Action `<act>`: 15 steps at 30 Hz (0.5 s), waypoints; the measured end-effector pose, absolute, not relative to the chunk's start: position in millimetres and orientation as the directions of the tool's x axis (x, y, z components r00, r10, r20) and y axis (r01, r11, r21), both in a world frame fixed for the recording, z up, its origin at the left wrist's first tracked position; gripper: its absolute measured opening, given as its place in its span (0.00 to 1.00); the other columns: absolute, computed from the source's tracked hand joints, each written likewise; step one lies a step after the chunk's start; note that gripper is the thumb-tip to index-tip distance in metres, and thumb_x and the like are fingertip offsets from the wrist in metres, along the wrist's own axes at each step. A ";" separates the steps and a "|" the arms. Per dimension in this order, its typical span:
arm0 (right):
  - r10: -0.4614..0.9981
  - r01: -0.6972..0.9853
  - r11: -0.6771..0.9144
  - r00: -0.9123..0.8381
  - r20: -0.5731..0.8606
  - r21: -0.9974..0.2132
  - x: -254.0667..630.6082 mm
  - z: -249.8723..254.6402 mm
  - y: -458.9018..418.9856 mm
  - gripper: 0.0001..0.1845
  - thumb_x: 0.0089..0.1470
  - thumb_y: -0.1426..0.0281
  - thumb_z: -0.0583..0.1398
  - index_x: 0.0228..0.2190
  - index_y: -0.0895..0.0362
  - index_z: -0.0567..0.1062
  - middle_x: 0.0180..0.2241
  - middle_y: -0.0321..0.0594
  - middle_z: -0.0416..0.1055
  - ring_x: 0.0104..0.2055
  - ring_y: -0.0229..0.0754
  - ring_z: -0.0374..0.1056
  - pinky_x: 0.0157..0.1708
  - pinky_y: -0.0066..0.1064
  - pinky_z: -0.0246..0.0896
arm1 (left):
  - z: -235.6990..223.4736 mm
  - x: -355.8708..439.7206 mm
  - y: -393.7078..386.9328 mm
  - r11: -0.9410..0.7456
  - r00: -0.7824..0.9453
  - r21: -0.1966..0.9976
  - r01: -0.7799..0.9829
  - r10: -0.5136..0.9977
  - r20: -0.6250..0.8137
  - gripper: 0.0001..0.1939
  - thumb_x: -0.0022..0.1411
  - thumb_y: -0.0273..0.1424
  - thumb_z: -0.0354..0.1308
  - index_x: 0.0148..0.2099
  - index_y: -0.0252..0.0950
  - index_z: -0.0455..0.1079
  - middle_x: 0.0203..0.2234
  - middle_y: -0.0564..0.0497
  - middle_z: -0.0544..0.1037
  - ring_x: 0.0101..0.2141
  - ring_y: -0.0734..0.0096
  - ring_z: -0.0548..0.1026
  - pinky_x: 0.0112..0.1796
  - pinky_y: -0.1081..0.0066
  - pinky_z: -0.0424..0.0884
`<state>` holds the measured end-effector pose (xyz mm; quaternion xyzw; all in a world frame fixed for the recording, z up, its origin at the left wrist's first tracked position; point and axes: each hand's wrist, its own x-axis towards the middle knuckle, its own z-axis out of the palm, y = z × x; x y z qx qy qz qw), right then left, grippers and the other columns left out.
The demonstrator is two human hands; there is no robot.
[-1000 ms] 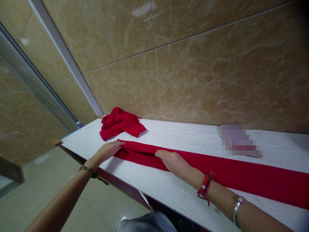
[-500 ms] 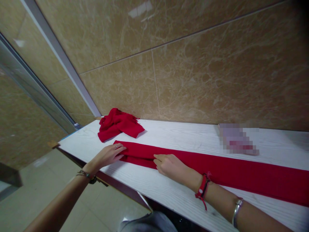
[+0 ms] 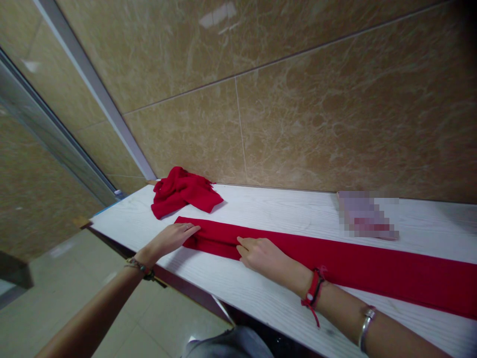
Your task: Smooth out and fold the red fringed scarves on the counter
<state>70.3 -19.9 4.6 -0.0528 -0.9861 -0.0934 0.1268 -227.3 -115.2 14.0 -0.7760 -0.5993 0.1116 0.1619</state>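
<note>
A long red scarf (image 3: pixel 357 263) lies stretched along the white table, running out of view at the right. Near its left end a lengthwise fold or crease shows a dark gap. My left hand (image 3: pixel 177 236) rests on that end with the fingers stretched out over the fabric. Farther right, my right hand (image 3: pixel 257 252) has its fingers bent and pressed together at the edge of the fold, pinching the cloth. The undersides of both hands' fingers are hidden.
A crumpled red cloth (image 3: pixel 184 191) lies behind the scarf's left end. Toward the back right is a flat, blurred-out item (image 3: pixel 367 216). The white table (image 3: pixel 261 204) meets a brown tiled wall (image 3: pixel 335 124), and its front edge drops to a tiled floor (image 3: pixel 112 308).
My left hand has shifted slightly to the right on the scarf, its fingers now stretched farther forward. My right hand stays almost in place.
</note>
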 end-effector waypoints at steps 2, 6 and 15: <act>0.079 0.132 0.972 -0.963 0.258 0.195 70.5 4.8 -20.2 0.14 0.54 0.81 0.52 0.42 0.66 0.70 0.46 0.54 0.67 0.43 0.46 0.68 0.36 0.33 0.66 | 16.0 -227.9 -114.2 -0.224 0.249 -0.385 0.895 0.968 0.015 0.22 0.58 0.17 0.43 0.53 0.35 0.61 0.44 0.43 0.73 0.42 0.65 0.73 0.41 0.67 0.69; 0.112 0.172 0.967 -0.951 0.290 0.190 70.0 3.2 -18.9 0.16 0.55 0.81 0.50 0.46 0.64 0.67 0.44 0.52 0.68 0.39 0.44 0.68 0.33 0.32 0.66 | 19.9 -224.2 -111.0 -0.207 0.243 -0.374 0.904 0.969 0.052 0.21 0.58 0.17 0.44 0.52 0.35 0.62 0.42 0.43 0.74 0.41 0.65 0.73 0.41 0.67 0.68; 0.108 0.196 0.958 -0.923 0.369 0.209 67.9 1.1 -18.2 0.10 0.55 0.79 0.51 0.40 0.61 0.66 0.31 0.43 0.68 0.33 0.43 0.65 0.28 0.31 0.61 | 12.9 -214.6 -111.4 -0.237 0.315 -0.523 0.819 0.947 0.065 0.19 0.57 0.16 0.43 0.49 0.31 0.64 0.38 0.42 0.74 0.36 0.64 0.74 0.37 0.67 0.70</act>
